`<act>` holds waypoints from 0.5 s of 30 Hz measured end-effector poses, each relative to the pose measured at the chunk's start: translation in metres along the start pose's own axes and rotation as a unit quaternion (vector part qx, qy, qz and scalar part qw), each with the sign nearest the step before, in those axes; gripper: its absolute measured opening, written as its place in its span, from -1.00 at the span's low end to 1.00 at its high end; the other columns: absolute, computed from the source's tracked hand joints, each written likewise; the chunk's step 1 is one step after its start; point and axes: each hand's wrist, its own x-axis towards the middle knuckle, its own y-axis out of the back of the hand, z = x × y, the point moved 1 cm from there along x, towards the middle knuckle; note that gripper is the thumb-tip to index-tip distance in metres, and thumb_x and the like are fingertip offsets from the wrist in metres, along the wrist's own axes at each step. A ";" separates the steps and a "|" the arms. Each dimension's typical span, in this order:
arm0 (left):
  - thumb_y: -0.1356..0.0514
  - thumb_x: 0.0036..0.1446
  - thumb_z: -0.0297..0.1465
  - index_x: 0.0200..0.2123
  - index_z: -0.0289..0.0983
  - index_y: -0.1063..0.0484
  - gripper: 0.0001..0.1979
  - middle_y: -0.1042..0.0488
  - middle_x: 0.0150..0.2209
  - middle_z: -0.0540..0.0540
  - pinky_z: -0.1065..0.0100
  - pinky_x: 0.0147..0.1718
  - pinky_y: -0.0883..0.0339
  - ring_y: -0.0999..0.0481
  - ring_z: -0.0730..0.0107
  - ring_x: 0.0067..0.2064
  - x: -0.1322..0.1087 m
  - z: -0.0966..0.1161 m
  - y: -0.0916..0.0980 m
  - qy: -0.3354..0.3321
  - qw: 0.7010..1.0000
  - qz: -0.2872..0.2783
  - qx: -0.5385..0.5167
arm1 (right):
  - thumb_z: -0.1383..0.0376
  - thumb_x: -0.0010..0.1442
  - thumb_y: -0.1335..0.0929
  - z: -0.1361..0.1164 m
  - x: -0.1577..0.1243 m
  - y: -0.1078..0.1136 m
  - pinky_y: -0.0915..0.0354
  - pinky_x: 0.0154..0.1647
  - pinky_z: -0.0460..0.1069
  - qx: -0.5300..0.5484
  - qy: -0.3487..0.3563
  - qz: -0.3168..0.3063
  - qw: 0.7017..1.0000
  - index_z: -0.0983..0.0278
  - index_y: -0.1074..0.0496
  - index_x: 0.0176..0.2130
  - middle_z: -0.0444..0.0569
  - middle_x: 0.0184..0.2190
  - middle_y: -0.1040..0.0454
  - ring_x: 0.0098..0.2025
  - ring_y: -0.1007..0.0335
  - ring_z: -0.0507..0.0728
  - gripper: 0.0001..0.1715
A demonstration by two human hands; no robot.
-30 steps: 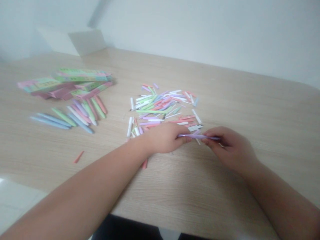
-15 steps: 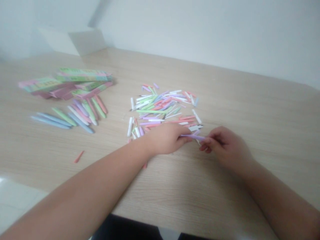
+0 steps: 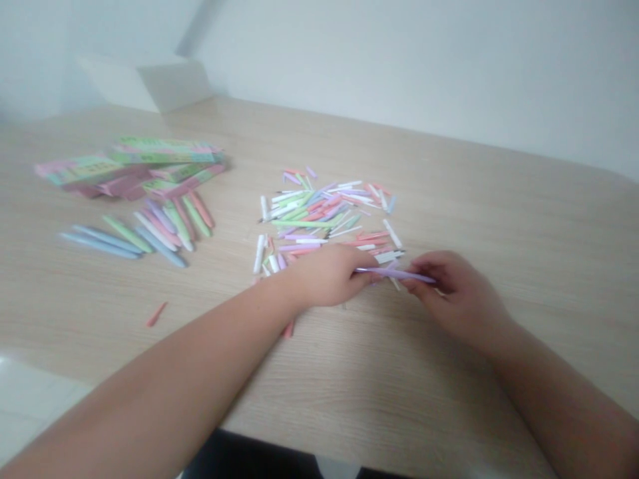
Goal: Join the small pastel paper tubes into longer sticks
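Note:
A thin purple pen (image 3: 394,273) stretches level between both my hands, just above the wooden table (image 3: 449,199). My left hand (image 3: 329,274) is closed round its left end. My right hand (image 3: 456,293) pinches its right end with fingers curled. Just behind my hands lies a loose heap of pen parts (image 3: 324,213) in white, green, pink and purple.
A row of finished pastel pens (image 3: 150,229) lies at the left, with flat coloured boxes (image 3: 134,166) behind it. One pink piece (image 3: 156,313) lies alone near the table's front edge. A white box (image 3: 150,80) stands at the far back left by the wall.
My right hand slid left along the purple pen, then back right to its end. My left hand stayed in place.

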 end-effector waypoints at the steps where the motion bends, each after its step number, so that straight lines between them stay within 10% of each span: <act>1: -0.02 0.41 -0.20 -0.08 -0.22 -0.55 -0.65 -0.60 -0.14 -0.12 0.27 -0.14 -0.34 -0.53 0.26 -0.12 0.000 0.001 0.000 -0.003 1.000 -0.002 0.004 | 0.15 0.26 -0.46 0.002 -0.001 -0.001 -0.49 -0.33 0.03 0.033 -0.019 0.008 0.999 0.17 -0.40 -0.07 -0.04 -0.27 -0.59 -0.30 -0.57 0.16 -0.70; 7: -0.03 0.41 -0.22 -0.05 -0.22 -0.54 -0.67 -0.59 -0.10 -0.13 0.27 -0.11 -0.33 -0.53 0.23 -0.06 -0.001 0.005 0.001 -0.017 1.000 0.000 0.010 | 0.08 0.35 -0.38 -0.001 -0.004 -0.003 -0.45 -0.48 -0.01 0.123 -0.060 -0.002 0.991 0.17 -0.27 -0.17 -0.10 -0.45 -0.60 -0.48 -0.54 0.11 -0.73; 15: -0.02 0.41 -0.21 -0.07 -0.24 -0.55 -0.65 -0.59 -0.12 -0.14 0.26 -0.10 -0.34 -0.53 0.24 -0.08 0.001 0.000 0.000 0.000 1.000 -0.009 0.012 | 0.14 0.30 -0.42 -0.001 0.000 0.003 -0.44 -0.40 -0.01 -0.020 -0.021 -0.089 0.996 0.16 -0.50 -0.13 -0.08 -0.32 -0.61 -0.37 -0.55 0.12 -0.82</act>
